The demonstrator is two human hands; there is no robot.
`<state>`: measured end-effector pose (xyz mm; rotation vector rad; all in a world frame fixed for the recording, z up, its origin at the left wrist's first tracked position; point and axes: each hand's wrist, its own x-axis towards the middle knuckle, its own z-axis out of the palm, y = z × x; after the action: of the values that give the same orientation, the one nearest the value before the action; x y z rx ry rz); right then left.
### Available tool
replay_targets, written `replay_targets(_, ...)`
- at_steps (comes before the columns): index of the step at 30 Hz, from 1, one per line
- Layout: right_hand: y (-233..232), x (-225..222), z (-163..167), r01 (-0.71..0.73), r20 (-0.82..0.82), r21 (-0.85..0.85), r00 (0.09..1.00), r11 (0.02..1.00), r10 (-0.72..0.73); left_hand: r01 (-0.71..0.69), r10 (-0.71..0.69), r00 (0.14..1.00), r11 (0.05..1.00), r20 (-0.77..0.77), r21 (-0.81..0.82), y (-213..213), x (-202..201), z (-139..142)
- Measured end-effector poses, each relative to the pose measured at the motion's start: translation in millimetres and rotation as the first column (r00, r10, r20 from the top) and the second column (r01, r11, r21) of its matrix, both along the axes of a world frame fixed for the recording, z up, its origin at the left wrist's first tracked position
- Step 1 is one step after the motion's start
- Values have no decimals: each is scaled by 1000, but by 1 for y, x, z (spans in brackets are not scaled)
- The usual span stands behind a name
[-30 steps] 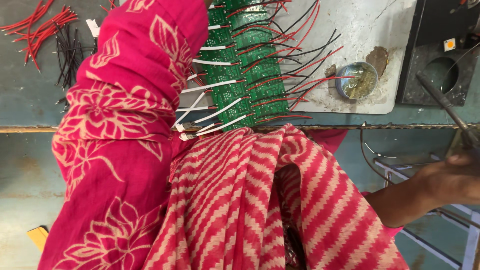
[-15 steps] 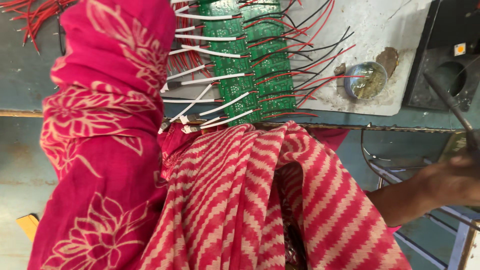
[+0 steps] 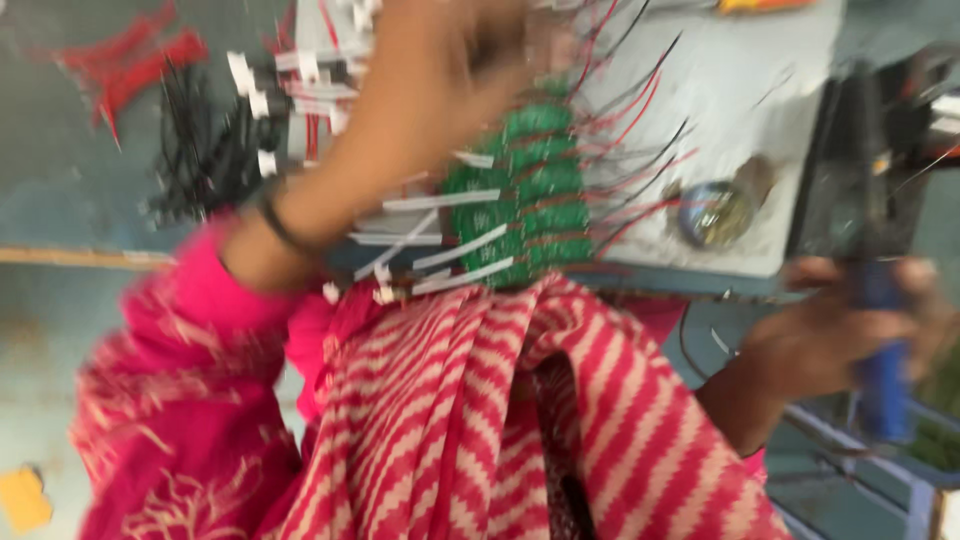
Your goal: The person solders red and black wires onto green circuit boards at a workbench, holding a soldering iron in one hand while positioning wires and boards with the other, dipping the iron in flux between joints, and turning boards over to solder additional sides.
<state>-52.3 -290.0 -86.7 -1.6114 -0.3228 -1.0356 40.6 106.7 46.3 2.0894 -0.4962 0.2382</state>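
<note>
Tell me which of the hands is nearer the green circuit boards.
Left. The left hand reaches over the green circuit boards, just above them. The right hand is off to the right, gripping a blue-handled tool.

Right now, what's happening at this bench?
A person in a pink floral sleeve and striped red scarf is at a workbench. The left hand is raised over a stack of green circuit boards with red, black and white wires fanning out; the frame is blurred, so I cannot tell whether it touches them. The right hand grips a blue-handled tool off to the side, away from the boards. A small round tin sits on the white mat beside the boards.
</note>
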Motion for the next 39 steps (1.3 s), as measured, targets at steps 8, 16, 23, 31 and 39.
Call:
replay_targets(8, 111, -11, 33, -360, -138, 229, 908, 904, 397, 131, -144, 983, 984, -109, -119, -40, -53, -32)
replay_targets(16, 126, -15, 41, -401, -197, 61, 893, 914, 405, 166, -188, 973, 973, -133, -162, -62, -63, -32)
replay_targets(23, 127, -19, 42, -372, -187, 8, 911, 928, 367, 127, -158, 972, 976, -174, -177, -71, -68, -38)
replay_targets(31, 134, -28, 37, -366, -193, 53, 909, 929, 369, 64, -118, 966, 971, -228, -228, -76, -71, -36)
replay_targets(39, 116, -26, 26, -275, -227, -19, 937, 961, 264, 69, -115, 965, 978, -234, -197, -74, -71, -31)
